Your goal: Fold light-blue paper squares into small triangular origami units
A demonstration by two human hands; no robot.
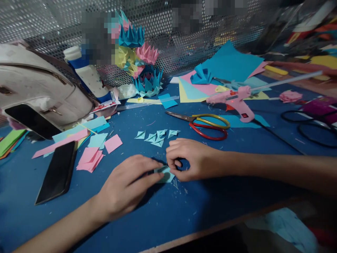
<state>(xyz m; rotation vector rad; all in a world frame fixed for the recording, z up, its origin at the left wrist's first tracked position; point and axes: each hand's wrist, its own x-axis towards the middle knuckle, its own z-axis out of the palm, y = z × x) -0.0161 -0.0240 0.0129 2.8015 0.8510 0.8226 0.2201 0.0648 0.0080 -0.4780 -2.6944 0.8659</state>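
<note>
A small piece of light teal paper [167, 175] lies on the blue tabletop between my two hands. My left hand [129, 182] grips its left side, thumb and fingers closed at the edge. Curled in toward its palm, my right hand [191, 160] pinches the paper's right side. The fingers partly cover the piece, so its folds are hard to make out. Just beyond my hands sit several small folded teal paper triangles [157, 141]. Scissors [207, 123] with one yellow and one red handle lie behind my right hand.
A pink glue gun [238, 102] rests at the right, its black cord trailing. Pink paper squares [90, 159] and a dark phone [56, 174] lie left. Behind stand a folded-paper flower stack [149, 79], a bottle [88, 75] and a white bag [42, 84] with another phone [33, 121] against it.
</note>
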